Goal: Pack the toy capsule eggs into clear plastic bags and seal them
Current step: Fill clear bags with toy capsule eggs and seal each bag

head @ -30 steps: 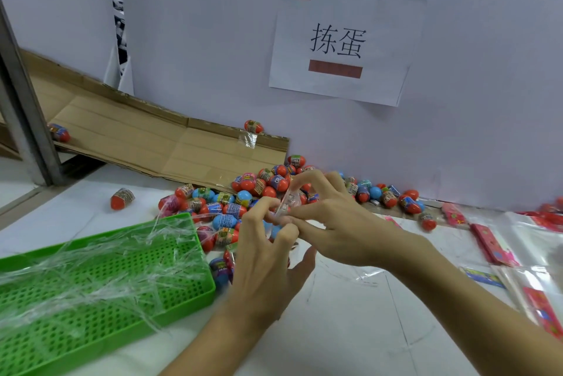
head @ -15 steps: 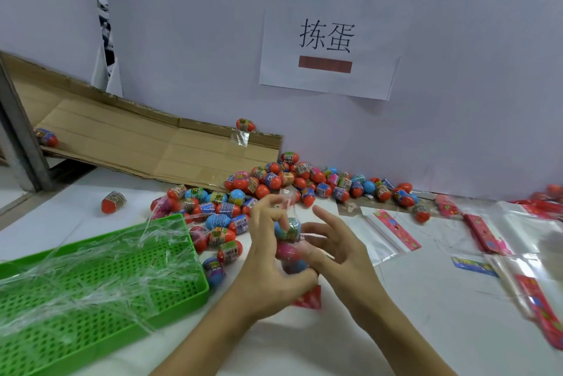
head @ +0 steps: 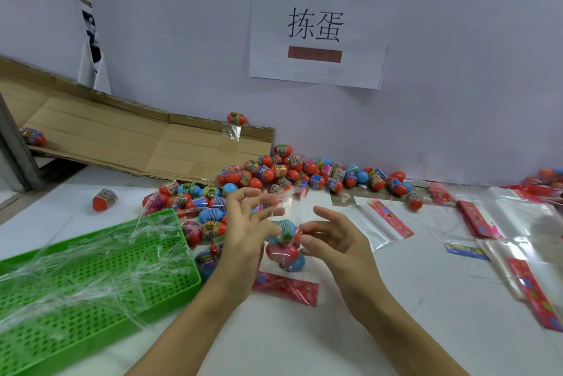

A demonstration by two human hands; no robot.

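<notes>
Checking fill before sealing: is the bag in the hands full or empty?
Filled: capsule eggs are stacked inside the clear bag, its red header hanging below.

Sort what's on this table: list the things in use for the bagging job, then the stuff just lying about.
In use:
- filled bag between left hand and right hand
- loose egg pile
- empty bags

Lying about:
- green tray
- cardboard sheet
- wall sign

A tray (head: 100, 278) lay left of the fingers (head: 262, 199), an egg pile (head: 292, 174) behind them, empty bags (head: 384, 223) to the right.
</notes>
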